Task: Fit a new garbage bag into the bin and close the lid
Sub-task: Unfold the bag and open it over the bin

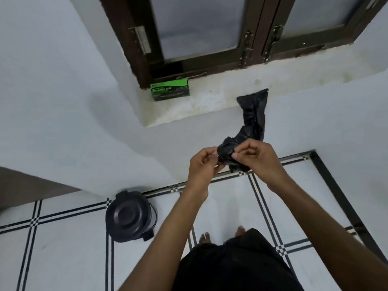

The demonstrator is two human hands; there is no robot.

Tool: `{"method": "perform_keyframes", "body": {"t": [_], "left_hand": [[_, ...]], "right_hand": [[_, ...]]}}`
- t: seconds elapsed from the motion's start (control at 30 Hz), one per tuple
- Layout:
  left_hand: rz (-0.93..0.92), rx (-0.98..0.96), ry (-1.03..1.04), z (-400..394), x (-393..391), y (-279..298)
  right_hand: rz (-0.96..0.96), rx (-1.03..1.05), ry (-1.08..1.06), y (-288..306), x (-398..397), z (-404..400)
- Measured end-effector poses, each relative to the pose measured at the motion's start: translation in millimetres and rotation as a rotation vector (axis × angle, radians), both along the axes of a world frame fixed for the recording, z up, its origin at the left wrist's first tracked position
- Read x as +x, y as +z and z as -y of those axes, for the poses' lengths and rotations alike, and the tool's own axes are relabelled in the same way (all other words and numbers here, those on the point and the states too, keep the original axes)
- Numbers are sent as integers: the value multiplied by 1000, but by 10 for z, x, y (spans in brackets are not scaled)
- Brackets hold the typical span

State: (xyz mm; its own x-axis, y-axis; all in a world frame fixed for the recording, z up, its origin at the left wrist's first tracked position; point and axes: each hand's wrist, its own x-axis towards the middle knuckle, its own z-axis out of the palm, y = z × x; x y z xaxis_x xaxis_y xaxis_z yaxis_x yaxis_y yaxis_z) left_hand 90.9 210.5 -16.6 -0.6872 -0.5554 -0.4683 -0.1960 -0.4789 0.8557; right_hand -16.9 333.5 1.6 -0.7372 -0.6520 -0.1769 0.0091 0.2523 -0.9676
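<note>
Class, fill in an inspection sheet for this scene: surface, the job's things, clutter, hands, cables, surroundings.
Surface: white tiled floor with black-and-white check lines.
Job's things: black garbage bag, still folded narrow, held up in both hands; dark bin on the floor by the wall, lid shut.
Clutter: green garbage-bag box on the window sill.
Hands: left hand and right hand both pinch the bag's lower end.
Cables: nothing seen.
Surroundings: white wall, dark-framed window, bare feet below.

box point(170, 89) on sill point(210, 101), bin point(129, 218) left of feet point(222, 234)
</note>
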Motion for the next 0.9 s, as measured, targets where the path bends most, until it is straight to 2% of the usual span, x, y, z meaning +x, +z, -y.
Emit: {"method": "perform_keyframes", "body": {"t": [0.1,0.2,0.3,0.4,0.5,0.6,0.7,0.77,0.83,0.9], "left_hand": [[-53,165,112,-55,259,114],[-90,345,215,-143,464,225],[-76,351,278,-275,743,294],[5,184,335,-415,1087,287],[93,-84,344,-536,1512,253],[134,-369,184,-628,1998,257],[324,-711,-142,-637,2524,263],[436,-894,-244,-575,2820,272],[511,-973,-261,-470,3031,268],[553,-950,-271,-347,3219,257]], "right_hand": [[-18,6,-34,16,266,-62],[44,-35,-111,31,475,-126],[55,-47,-9,113,745,-203],[41,-47,109,182,1026,-262],[158,-123,91,144,1287,-315],[222,-148,85,43,1534,-366],[90,-99,150,18,1836,-394],[-34,-72,193,32,2044,-372],[-120,-45,248,78,2254,-324],[-164,-40,326,140,2455,-291]]}}
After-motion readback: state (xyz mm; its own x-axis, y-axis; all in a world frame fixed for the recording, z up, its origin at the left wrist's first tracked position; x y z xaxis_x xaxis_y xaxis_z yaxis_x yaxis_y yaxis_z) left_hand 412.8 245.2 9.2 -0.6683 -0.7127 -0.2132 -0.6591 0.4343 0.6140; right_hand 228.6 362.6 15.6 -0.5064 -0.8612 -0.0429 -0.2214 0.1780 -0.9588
